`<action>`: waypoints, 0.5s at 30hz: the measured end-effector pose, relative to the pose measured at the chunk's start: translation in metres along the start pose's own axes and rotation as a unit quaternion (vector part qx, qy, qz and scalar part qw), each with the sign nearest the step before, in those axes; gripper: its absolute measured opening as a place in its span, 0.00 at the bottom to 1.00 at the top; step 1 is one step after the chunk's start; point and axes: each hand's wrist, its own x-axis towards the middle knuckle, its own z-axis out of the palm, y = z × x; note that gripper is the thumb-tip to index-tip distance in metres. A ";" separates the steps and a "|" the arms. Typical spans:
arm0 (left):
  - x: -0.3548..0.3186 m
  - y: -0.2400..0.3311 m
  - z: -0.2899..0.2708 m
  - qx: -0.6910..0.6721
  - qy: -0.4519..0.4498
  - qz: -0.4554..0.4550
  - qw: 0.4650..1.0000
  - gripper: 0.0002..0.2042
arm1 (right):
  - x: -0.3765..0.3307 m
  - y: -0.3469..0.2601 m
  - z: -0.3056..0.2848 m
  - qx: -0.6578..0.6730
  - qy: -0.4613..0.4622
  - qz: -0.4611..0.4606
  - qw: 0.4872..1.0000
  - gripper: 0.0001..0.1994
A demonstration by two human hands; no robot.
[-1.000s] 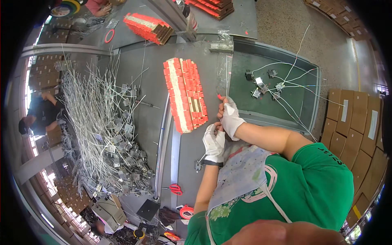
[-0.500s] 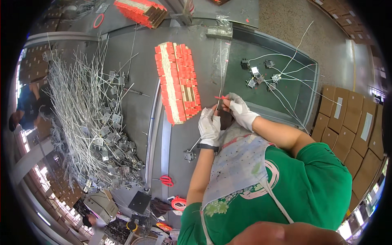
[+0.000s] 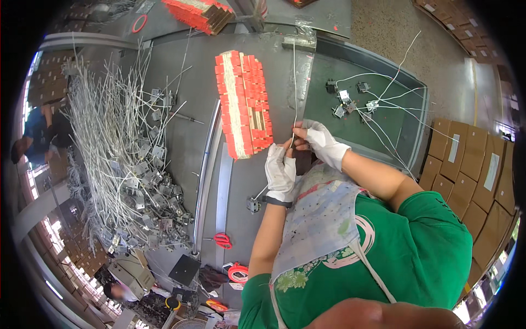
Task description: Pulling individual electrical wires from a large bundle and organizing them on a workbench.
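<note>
White wire [image 3: 296,82]: upper middle of the frame, running down to the two hands; its upper end lies by a taped metal block [image 3: 299,42].
Lie of the wire: long axis nearly upright in the frame, almost straight, top end toward the upper edge, the lower stretch slanting slightly left into the fingers.
Right hand [image 3: 322,143]: white glove with bare fingertips; thumb and fingers pinched together on the wire, the other fingers curled.
Left hand [image 3: 281,169]: gloved likewise, just below and left, bare fingertips closed on the wire's lower stretch.
Metal unit [image 3: 253,205]: at the left wrist, on a short white lead; the hand hides whether that lead is the same wire.
Red-tabbed stack [image 3: 243,104]: just left of the wire, crowding the left fingertips at its lower corner.
Green tray [image 3: 323,57]: right of the wire, its near wall close under the right wrist; several wired units [image 3: 343,101] lie inside, leads straggling over the rim.
Metal rail [image 3: 207,159]: left of the stack, between it and a big heap of wired units [image 3: 148,186].
Screwdriver [image 3: 189,117]: between heap and rail.
Red-handled scissors [image 3: 222,240]: lower middle, near a red tape roll [image 3: 238,272].
Cardboard boxes [image 3: 466,164]: stacked at the right edge.
Co-worker [image 3: 125,293]: lower left, well apart.
</note>
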 end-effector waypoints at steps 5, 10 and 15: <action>-0.011 0.018 -0.020 -0.013 0.053 0.058 0.997 0.11 | -0.022 -0.024 0.007 -0.117 -0.071 -0.076 0.988 0.09; -0.028 0.029 -0.035 -0.051 0.093 0.116 0.988 0.11 | -0.039 -0.009 0.018 -0.295 0.012 -0.338 0.894 0.08; -0.055 0.030 -0.053 -0.093 0.136 0.096 0.982 0.10 | -0.069 -0.006 0.033 -0.123 -0.062 -0.257 0.957 0.06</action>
